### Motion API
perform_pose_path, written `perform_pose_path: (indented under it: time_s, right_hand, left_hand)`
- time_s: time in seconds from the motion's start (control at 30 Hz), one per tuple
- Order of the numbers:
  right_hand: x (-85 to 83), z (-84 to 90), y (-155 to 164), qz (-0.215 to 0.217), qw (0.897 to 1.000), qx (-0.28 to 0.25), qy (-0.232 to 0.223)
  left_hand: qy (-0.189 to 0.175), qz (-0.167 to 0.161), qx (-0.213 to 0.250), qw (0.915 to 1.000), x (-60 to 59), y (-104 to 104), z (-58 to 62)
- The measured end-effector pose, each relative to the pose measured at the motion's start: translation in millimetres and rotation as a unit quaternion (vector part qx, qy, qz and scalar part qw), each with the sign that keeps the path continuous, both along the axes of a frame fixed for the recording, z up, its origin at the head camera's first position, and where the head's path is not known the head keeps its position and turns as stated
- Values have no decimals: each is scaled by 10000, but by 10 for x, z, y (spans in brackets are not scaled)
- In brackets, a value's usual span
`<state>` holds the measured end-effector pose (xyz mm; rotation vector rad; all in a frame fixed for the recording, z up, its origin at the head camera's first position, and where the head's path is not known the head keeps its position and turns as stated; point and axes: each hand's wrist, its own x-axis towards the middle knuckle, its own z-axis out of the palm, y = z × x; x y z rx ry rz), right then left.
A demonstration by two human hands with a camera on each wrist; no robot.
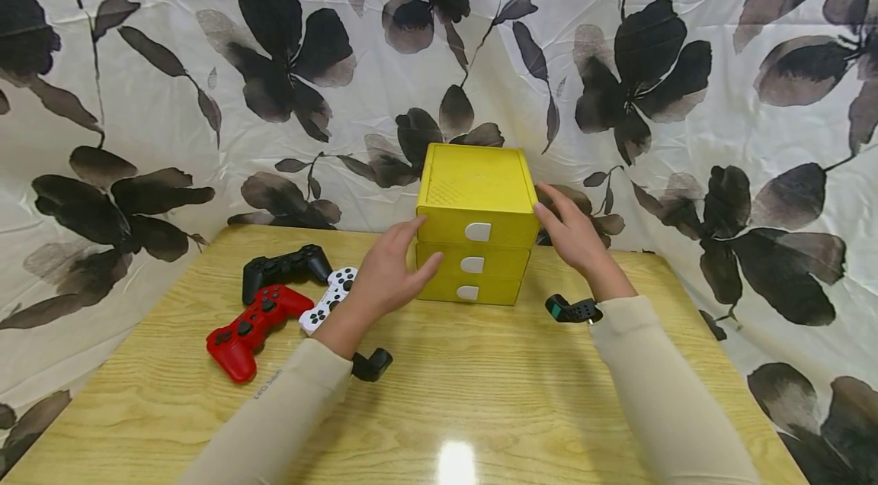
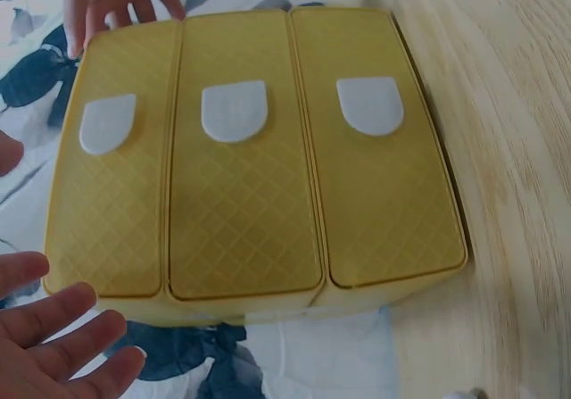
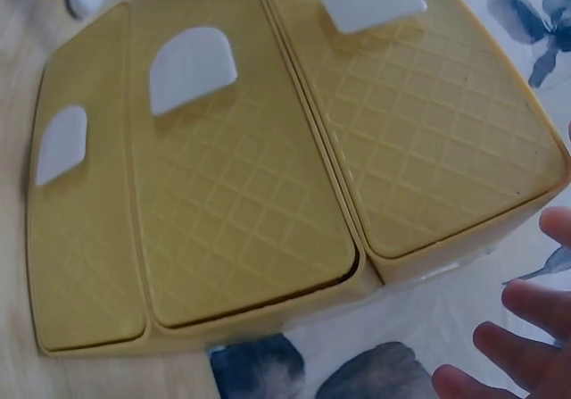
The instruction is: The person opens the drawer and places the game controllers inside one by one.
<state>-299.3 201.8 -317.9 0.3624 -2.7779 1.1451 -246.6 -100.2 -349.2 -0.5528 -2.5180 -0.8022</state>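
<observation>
A wooden table (image 1: 480, 393) with pale grain and a glossy sheen is seen, backed by a white cloth (image 1: 171, 111) printed with dark leaves and flowers. At the left of the table three game controllers are grouped: a black controller (image 1: 284, 268) at the back, a red controller (image 1: 250, 326) in front of it, and a white controller (image 1: 328, 299) with black buttons just beside the red one and partly hidden by the left hand.

The left hand (image 1: 389, 271) is held open, fingers straight and spread, at the left side of the drawer box (image 1: 476, 222); the fingertips (image 1: 420, 222) reach the box's left front edge, though contact cannot be told for sure. A black wrist camera (image 1: 372, 364) is strapped under that cream sleeve.

The drawer box is placed at the centre back of the table, just before the cloth. It is yellow plastic, boxy with rounded corners, with three stacked drawers; in the wrist views the fronts (image 2: 241, 203) are shown with a fine diamond-quilt texture and each carries a white, smooth, tab-shaped handle (image 2: 234, 110). All three drawers are seen closed.

The right hand (image 1: 572, 229) is held open too, fingers straight, against the box's upper right edge. A black strap with a green part (image 1: 572, 309) is worn on that wrist.
</observation>
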Motion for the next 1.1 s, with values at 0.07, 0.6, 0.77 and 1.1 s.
perform_pose_path:
  time_s: [0.07, 0.6, 0.77, 1.1]
  right_hand:
    - [-15, 2, -16, 21, 9999, -128, -44]
    - [-114, 5, -90, 160, 9942, -935, -512]
    - [-141, 6, -121, 363, 9886, -1298, -675]
    - [-217, -47, -146, 819, 9634, -2283, -1141]
  left_hand:
    - [-3, -14, 47, 10000, -4, 28, -4]
    - [154, -112, 471, 9987, -63, 236, -28]
    - [175, -148, 643, 9977, -81, 298, -33]
    - [294, -296, 1092, 9931, -105, 419, -32]
